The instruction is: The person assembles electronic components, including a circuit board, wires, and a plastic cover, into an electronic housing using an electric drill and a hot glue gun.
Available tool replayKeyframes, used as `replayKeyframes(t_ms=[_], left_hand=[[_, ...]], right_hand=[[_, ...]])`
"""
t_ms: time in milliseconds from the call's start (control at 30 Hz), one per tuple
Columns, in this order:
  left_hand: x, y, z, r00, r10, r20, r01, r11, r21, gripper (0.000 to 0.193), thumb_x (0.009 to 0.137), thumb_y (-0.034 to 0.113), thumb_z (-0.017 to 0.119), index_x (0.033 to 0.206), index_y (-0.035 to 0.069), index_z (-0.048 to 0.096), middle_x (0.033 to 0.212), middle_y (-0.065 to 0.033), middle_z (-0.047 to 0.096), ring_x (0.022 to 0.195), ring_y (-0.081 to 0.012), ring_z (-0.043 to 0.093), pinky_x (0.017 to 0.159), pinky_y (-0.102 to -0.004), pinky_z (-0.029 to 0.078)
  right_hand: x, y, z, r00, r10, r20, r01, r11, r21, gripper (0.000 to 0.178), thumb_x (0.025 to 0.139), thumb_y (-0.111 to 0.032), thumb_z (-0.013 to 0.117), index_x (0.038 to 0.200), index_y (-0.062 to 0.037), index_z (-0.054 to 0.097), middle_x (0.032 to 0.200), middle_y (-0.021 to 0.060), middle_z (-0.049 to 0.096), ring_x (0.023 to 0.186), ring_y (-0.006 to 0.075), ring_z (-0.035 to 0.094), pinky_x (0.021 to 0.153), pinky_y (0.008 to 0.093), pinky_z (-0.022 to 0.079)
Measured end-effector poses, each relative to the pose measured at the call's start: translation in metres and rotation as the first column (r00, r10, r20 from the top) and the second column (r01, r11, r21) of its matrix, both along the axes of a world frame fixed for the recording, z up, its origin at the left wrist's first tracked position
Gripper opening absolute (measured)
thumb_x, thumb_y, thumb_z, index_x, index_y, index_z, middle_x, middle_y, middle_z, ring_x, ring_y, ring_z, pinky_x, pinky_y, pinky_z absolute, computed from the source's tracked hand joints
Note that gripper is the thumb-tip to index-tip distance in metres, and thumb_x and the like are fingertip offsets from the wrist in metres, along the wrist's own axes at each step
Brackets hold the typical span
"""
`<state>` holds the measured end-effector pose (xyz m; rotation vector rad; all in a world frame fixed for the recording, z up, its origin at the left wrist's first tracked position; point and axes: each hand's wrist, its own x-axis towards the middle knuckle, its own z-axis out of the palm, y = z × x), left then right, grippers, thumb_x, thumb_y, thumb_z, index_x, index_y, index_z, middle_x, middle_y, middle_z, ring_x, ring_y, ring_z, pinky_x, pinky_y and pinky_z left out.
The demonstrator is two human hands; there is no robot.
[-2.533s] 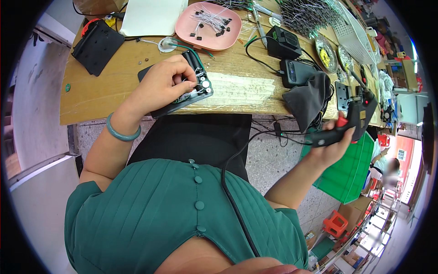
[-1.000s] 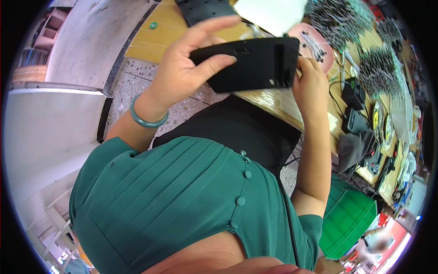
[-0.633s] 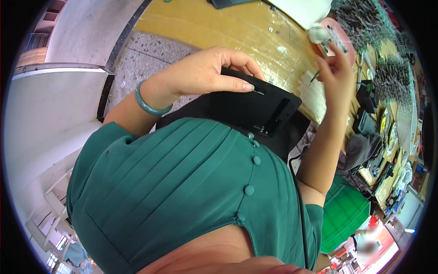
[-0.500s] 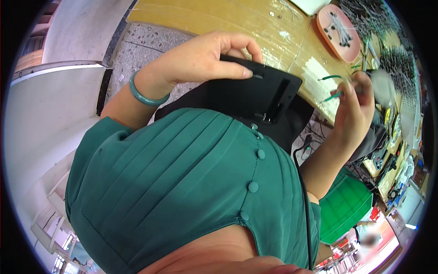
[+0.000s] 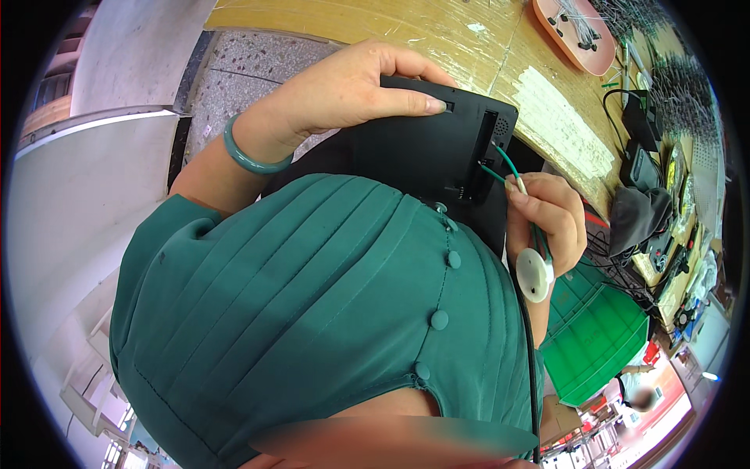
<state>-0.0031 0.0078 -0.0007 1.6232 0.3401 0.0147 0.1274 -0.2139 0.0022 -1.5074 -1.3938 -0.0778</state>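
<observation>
My left hand (image 5: 351,90) grips the upper edge of a flat black device casing (image 5: 414,152), its thumb pressed on the face and the fingers behind. The casing rests over my lap, showing a long slot, a round speaker grille and a small coil spring in a recess. In my right hand (image 5: 551,211), thumb and fingers pinch a pair of green wire leads (image 5: 509,162). Their tips reach the slot area beside the grille; whether they touch metal is too small to tell. From the same hand hangs a round white disc (image 5: 533,277) with small holes.
A worn wooden bench (image 5: 375,22) runs across the far side. On it stand a pink tray (image 5: 598,59) of white leads with black ends, a black power adapter (image 5: 641,117) and a dark grey cloth (image 5: 637,219). A green crate (image 5: 594,336) sits at right; another person is farther back.
My right hand has come left and down with the green leads, bringing their tips to the casing. The white disc is now in sight. My left hand keeps its hold.
</observation>
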Motion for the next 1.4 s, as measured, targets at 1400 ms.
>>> replayKeyframes(t_ms=[1400], left_hand=[[0.007,-0.027,0.028,0.961,-0.138,0.241,0.052,0.942,0.332,0.02,0.078,0.008,0.072,0.096,0.001,0.071,0.087,-0.0096,0.07,0.079,-0.0181,0.066,0.072,-0.0286,0.05]], right_hand=[[0.002,0.005,-0.007,0.921,-0.185,0.343,0.143,0.979,0.144,0.03,0.067,0.001,0.08,0.092,-0.013,0.071,0.091,0.0052,0.067,0.09,0.0267,0.065,0.076,0.0323,0.058]])
